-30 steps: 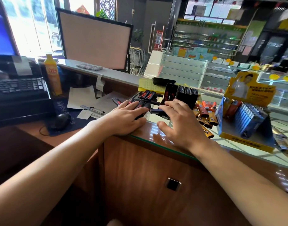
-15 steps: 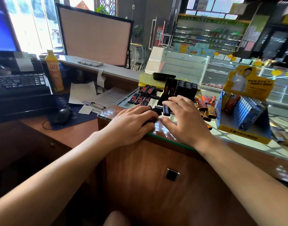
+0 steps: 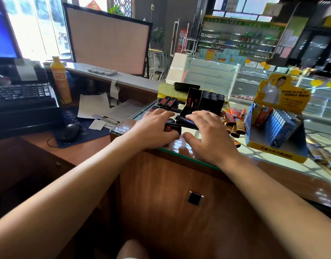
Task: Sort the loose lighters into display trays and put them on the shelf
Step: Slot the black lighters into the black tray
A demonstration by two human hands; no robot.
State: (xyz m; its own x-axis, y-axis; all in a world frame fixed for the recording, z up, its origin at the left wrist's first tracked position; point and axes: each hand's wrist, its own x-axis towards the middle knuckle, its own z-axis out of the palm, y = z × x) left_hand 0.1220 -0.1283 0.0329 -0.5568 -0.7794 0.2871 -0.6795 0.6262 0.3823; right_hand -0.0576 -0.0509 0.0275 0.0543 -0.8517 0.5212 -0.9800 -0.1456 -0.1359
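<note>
Loose black lighters [image 3: 167, 101] with red marks lie on the glass counter [image 3: 179, 144]. My left hand [image 3: 153, 128] pinches one black lighter [image 3: 170, 127] between thumb and fingers near the counter's front edge. My right hand [image 3: 207, 135] rests beside it, its spread fingers lying over another black lighter [image 3: 186, 120]. Just behind the hands stands a black display tray [image 3: 211, 101] packed with upright black lighters. Orange lighters [image 3: 234, 119] lie loose to the right of my right hand.
A yellow and blue display tray [image 3: 277, 146] of blue lighters stands at the right. Left and lower are a desk with papers [image 3: 93, 107], a mouse [image 3: 70, 131], a till keyboard [image 3: 20, 94] and a yellow bottle [image 3: 61, 81]. Shop shelves [image 3: 237, 38] fill the background.
Both hands have drawn back toward the counter's front edge. My left hand, flat over the lighters a second ago, now grips one lighter with its thumb.
</note>
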